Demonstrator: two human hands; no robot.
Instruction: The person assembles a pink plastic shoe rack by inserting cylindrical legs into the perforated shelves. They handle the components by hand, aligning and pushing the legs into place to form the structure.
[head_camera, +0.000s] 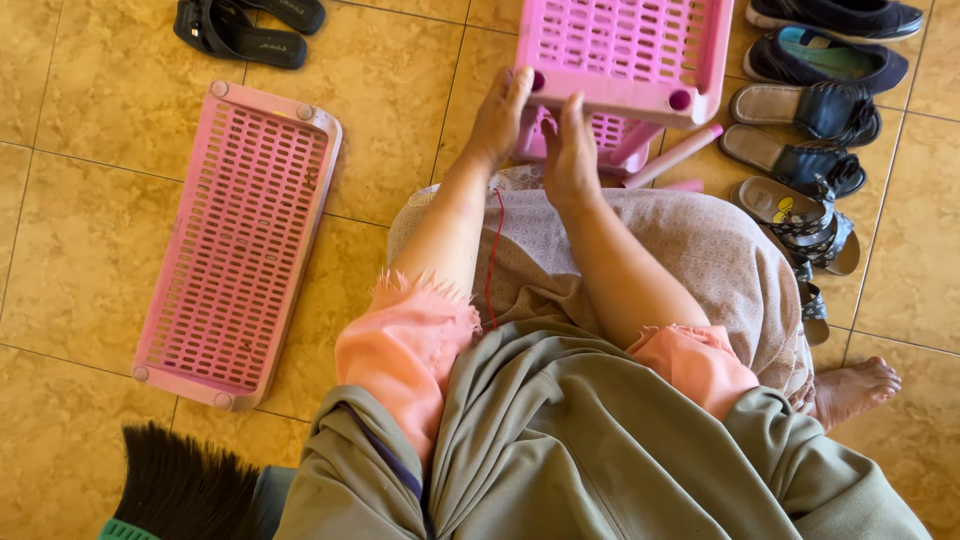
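A pink plastic shelf tray with a slotted grid surface (625, 50) is held at the top centre of the view, over the person's lap and the tiled floor. The left hand (500, 115) grips its near edge beside a round corner socket, fingers curled over the rim. The right hand (570, 150) sits just beside the left, pressed against the tray's underside; whether it clasps anything is hidden. Below the tray lies another pink slotted piece (610, 135), partly covered, with a pink plastic tube leg (675, 155) just to its right. A second pink plastic slotted tray (240, 245) lies flat on the beige floor tiles (80, 110), well to the left. Dark sandals in a row (810, 150) line the right edge. A black-bristled broom head (180, 485) shows at bottom left.
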